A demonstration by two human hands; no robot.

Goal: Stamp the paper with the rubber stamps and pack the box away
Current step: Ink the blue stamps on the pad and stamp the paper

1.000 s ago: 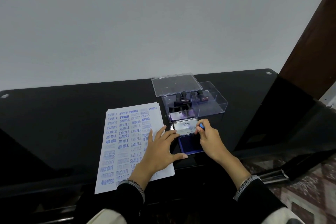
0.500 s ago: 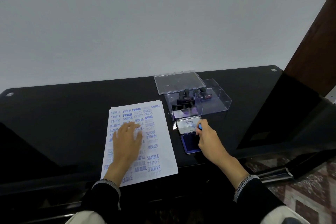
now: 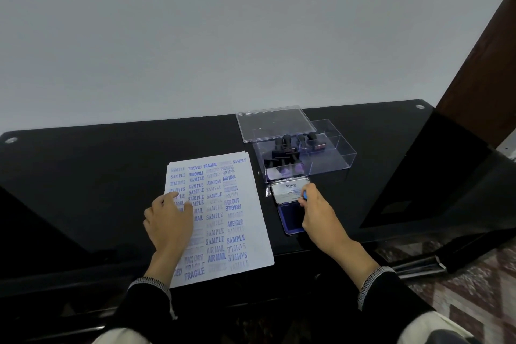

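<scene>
Left hand (image 3: 170,220) lies flat on paper (image 3: 220,232) left of ink pad (image 3: 291,216); right hand (image 3: 318,213) pinches blue-topped stamp (image 3: 305,194) over pad, so press squarely for even ink.

Paper (image 3: 223,212), under the left hand's (image 3: 169,220) grip and to its right: blue stamped words SAMPLE, FRAGILE, AIR MAIL, AMENDED, FAX OUT, some upside down or faded.
Ink pad lid (image 3: 289,190), just left of the right hand's (image 3: 318,212) grip: "Artline"; the smaller print is unreadable.
</scene>
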